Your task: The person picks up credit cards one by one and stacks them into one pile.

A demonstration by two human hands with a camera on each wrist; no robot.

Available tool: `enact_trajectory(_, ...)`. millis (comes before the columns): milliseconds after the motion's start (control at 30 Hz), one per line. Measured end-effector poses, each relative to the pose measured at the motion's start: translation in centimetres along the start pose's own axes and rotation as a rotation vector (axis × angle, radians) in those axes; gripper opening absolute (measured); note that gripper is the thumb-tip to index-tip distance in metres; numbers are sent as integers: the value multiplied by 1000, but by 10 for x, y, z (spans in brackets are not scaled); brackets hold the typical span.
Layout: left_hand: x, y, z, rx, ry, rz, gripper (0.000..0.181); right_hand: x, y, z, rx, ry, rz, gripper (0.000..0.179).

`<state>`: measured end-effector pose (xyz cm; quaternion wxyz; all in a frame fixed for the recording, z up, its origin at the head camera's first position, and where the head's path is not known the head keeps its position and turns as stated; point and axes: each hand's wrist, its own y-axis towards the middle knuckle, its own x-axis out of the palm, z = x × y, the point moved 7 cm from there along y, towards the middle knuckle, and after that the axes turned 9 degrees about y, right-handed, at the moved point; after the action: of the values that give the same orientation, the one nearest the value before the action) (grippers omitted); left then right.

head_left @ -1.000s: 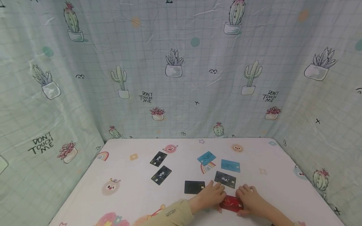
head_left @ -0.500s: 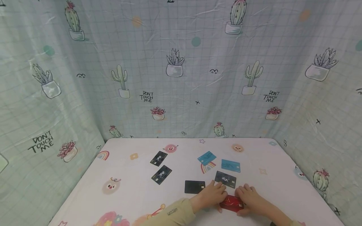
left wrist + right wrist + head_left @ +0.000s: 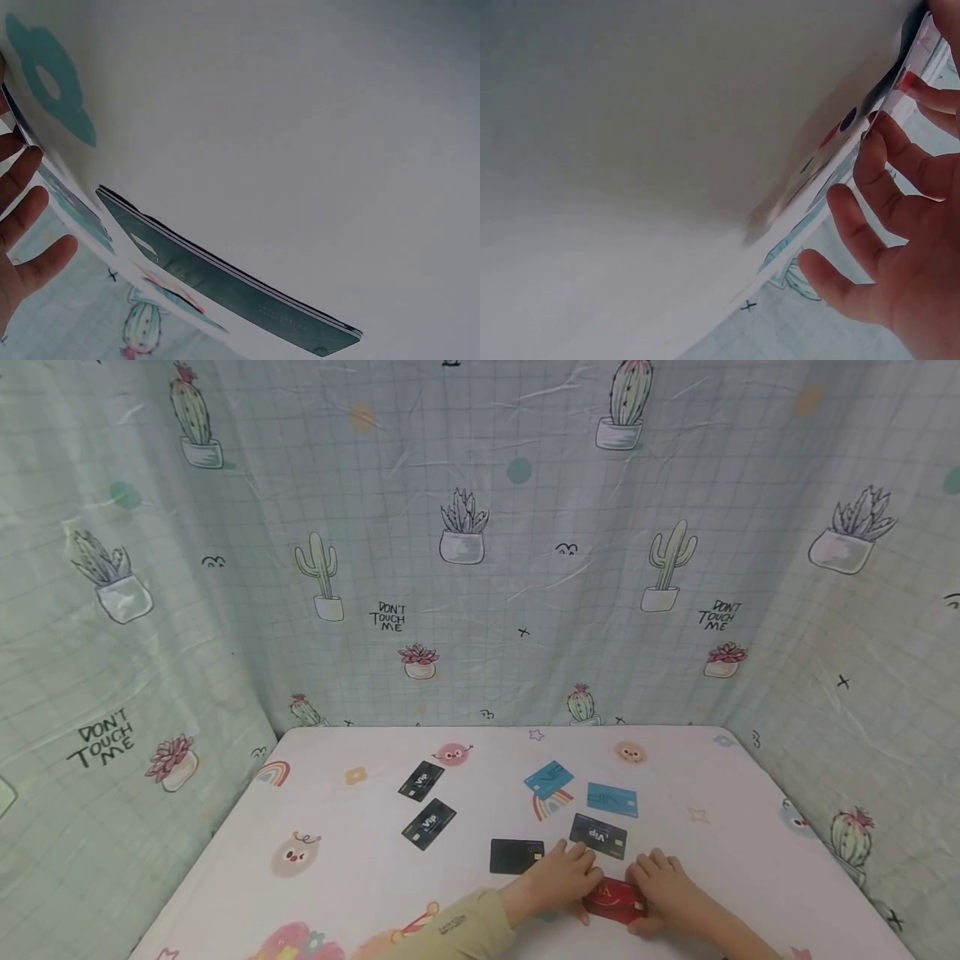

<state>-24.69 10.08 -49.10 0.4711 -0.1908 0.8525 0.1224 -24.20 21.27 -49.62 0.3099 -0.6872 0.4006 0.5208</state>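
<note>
Nearside of the grey card point(image 3: 597, 837), left hand point(image 3: 561, 877) and right hand point(image 3: 666, 887) pinch the red card point(image 3: 615, 902) by opposite ends, likely to keep it steady; a black card point(image 3: 514, 857) lies left of the grey one

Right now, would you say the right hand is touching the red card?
Touching: the head view shows the right hand gripping the red card at its right end.

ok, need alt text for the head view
A person's left hand and right hand grip a red card by its opposite ends. Four dark cards and two blue cards lie on the pale printed table, with cactus-print cloth behind.
</note>
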Motion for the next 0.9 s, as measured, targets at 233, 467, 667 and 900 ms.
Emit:
enact_trajectory(233,1,-5,-3,-12,-20,2,53,-1,2,-5,-11,-50,33,54)
enact_trajectory(467,-6,-9,-6,-19,-29,22,50,-2,4,-6,-4,-96,54,55)
enact_trajectory(667,-4,-11,-6,-31,-42,6,49,-4,4,-8,3,-108,57,55)
enact_trajectory(900,-2,-14,-6,-49,-85,-11,48,-8,3,-12,15,-145,84,59)
